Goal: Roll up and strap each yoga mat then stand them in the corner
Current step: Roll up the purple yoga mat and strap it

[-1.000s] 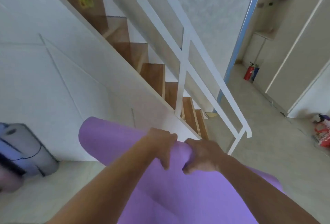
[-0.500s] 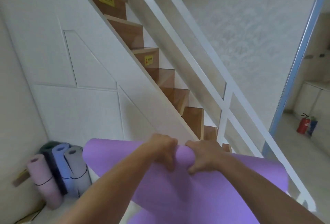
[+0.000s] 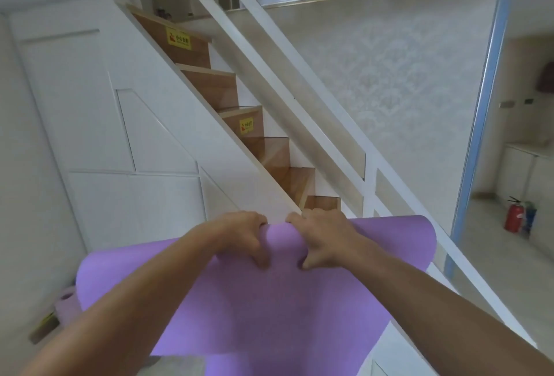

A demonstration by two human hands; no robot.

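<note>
The purple mat is up in the air in front of you, not on the floor. It hangs down open like a big sheet, w/ its top edge bent over a bit. You hold it by that top edge, near the middle. Your L hand grips it, fingers curled over the far side, thumb on the near side. Your R hand grips it the same way, just beside the L one. A small hump of mat sits between them, and the hands don't touch.

So this mat isn't rolled yet, I think. There's no strap on it, and no strap anywhere in view. Roll, strap, stand up: all 3 are left for this one.

Bottom left, in the corner by the white cupboard wall under the stairs, the end of a rolled mat peeks out. That one is prob. done. The purple mat hides most of it, so I can't tell if it has a strap or if more rolls stand there.

Far right, a red fire extinguisher stands on the floor, well apart from you.
</note>
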